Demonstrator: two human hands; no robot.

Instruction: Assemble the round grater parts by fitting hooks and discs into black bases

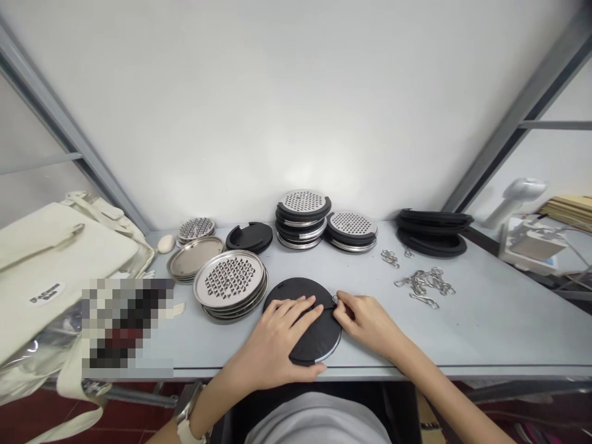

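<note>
A round black disc with a slit across it lies near the table's front edge, a strip of silvery rim showing at its lower right. My left hand rests on it with fingers stretched out, holding it down. At the disc's right edge, my right hand pinches a small metal wire clip, mostly hidden by the fingers. Several similar wire clips lie loose to the right, beside a smaller bunch of clips.
Left of the disc stands a stack of round metal graters, with metal plates behind. Farther back are black-rimmed grater stacks and black discs. Black rings sit at right. A cream bag covers the left side.
</note>
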